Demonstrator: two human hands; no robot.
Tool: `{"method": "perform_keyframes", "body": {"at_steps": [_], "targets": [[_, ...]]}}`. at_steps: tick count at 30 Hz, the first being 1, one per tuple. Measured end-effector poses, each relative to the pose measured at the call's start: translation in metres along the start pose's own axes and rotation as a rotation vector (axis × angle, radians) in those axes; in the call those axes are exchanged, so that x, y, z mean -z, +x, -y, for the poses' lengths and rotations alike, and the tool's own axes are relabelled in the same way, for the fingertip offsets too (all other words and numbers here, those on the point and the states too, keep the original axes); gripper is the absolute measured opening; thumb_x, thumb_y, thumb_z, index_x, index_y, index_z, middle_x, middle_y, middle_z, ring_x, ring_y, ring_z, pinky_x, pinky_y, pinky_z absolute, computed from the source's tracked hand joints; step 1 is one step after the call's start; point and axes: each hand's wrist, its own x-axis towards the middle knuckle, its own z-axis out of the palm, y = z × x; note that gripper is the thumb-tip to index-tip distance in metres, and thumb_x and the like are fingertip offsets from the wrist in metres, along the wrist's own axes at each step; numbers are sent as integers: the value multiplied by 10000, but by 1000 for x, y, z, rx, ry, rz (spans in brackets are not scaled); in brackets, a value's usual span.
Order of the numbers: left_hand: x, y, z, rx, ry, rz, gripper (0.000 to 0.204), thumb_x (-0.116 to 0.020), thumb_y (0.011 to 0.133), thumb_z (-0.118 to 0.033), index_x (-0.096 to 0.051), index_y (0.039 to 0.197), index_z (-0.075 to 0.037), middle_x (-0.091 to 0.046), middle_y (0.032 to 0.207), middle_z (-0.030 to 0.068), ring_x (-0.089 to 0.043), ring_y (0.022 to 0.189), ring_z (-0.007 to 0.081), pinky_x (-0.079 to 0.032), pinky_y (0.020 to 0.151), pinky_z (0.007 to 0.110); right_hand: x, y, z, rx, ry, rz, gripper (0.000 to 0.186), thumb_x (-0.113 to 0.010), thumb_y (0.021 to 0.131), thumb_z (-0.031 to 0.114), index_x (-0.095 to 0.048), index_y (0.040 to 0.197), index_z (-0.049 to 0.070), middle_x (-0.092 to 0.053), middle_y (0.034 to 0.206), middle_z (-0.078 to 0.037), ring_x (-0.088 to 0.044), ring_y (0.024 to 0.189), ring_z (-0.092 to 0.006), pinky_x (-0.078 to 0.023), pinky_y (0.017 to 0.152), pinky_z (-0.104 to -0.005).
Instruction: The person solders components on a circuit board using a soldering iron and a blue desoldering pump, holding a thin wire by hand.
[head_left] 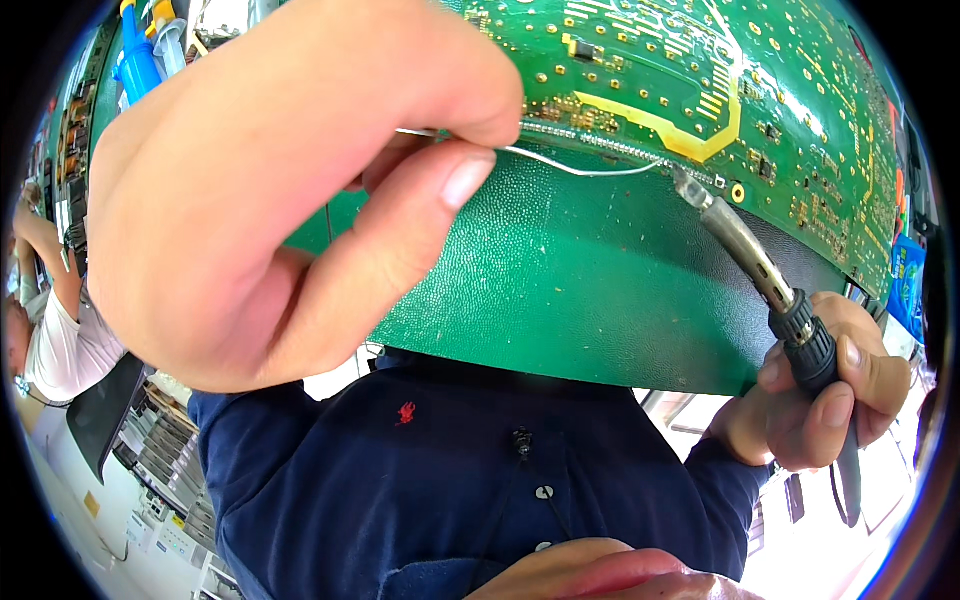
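Note:
Between thumb and forefinger my left hand point(290, 200) pinches a thin silvery solder wire point(585, 171). The wire curves rightward, and its free end reaches the row of shiny solder joints along the near edge of a large green circuit board point(650, 60). My right hand point(825, 390) grips a soldering iron point(745, 250) by its black handle. The iron's tip meets the board's edge close to the wire's end; whether the two touch I cannot tell. Gold traces, pads and small black components cover the board.
A green mat point(560, 280) spreads under the board. Blue syringe-like tools point(138, 60) stand at the upper left. At the far left sits another person in a white sleeve point(70, 350). A blue packet point(907, 285) lies beyond the board's right end.

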Motion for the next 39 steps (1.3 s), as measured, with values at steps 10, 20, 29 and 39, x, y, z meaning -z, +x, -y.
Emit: {"method": "perform_keyframes", "body": {"at_steps": [10, 20, 29, 39], "targets": [[5, 3, 1, -37, 43, 66, 164, -590, 718, 98, -570, 881, 89, -618, 799, 168, -544, 613, 175, -426, 587, 266, -4, 3, 2, -16, -20, -9, 226, -456, 891, 235, -491, 948, 19, -473, 457, -57, -435, 396, -130, -316, 384, -265], [-11, -12, 13, -50, -12, -121, 161, -603, 713, 91, -580, 872, 88, -625, 808, 165, -560, 624, 177, -440, 615, 270, -5, 3, 4, 0, -118, -19, 231, -451, 888, 235, -495, 932, 13, -463, 450, -61, -431, 389, -128, -316, 374, -253], [3, 2, 3, -38, 53, 29, 158, -606, 717, 89, -586, 873, 89, -628, 810, 163, -562, 625, 172, -441, 617, 266, -4, 4, 6, -7, -94, 3, 231, -444, 896, 235, -489, 938, 13, -461, 449, -61, -430, 388, -126, -323, 373, -255], [5, 3, 0, -11, 88, 35, 150, -611, 724, 78, -590, 872, 79, -632, 801, 155, -571, 630, 167, -442, 617, 257, -4, 5, 4, 13, -73, -3, 236, -448, 897, 242, -493, 944, 15, -462, 455, -64, -433, 391, -122, -320, 375, -249]]}}
